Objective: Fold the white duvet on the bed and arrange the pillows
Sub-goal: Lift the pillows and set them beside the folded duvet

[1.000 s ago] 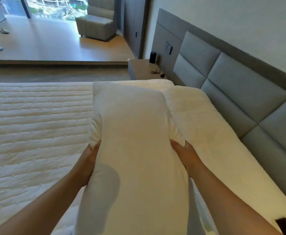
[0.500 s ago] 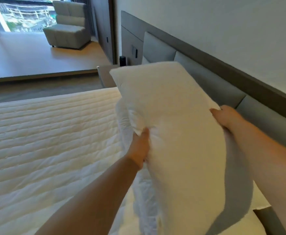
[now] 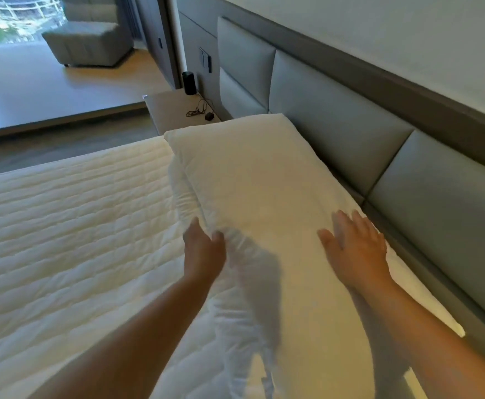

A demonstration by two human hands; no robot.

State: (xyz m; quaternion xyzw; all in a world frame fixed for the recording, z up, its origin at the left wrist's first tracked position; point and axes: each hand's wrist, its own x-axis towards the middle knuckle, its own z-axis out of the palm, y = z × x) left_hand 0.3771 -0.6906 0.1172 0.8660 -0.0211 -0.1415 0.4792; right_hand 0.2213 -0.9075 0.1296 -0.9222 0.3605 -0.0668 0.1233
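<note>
White cotton bunches under the left hand [image 3: 203, 251], fingers pinched on the near edge of the top pillow [image 3: 258, 180]. Right hand [image 3: 356, 246] lies flat, fingers spread apart, w/ no grip. Beyond the fingertips the pillow runs along the headboard [image 3: 336, 116], stacked on another pillow [image 3: 183, 185]. Risk: uneven pull from the pinching side could skew or slide it off twd the quilted mattress [image 3: 62, 226].

No legible text, label, brand, number or sign appears on any surface in view.
</note>
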